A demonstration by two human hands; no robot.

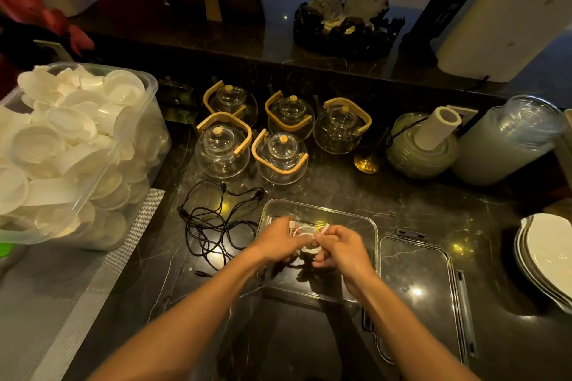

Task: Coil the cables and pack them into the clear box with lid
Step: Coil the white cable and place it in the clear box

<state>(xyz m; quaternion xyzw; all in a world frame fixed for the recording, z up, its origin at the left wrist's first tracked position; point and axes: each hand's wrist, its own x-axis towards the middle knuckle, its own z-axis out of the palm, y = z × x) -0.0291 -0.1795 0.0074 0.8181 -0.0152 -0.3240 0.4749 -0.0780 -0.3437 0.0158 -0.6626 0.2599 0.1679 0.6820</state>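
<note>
Coiling underway: left hand (280, 238) and right hand (337, 246), fingers clamped on white cable (305, 230) above clear box (370, 226). Next, probably: lower coil in, then black cable (213, 219) tangled left on counter (433, 204).

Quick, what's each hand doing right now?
Left hand: closed on the white cable, above the clear box.
Right hand: closed on the same white cable.

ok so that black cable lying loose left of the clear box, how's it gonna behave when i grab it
The black cable will probably be floppy: it lies in loose, overlapping loops on the counter. It looks thin, so likely light. Its crossed strands may snag and lift as a tangle, trailing the plug ends, rather than coming up cleanly.
</note>
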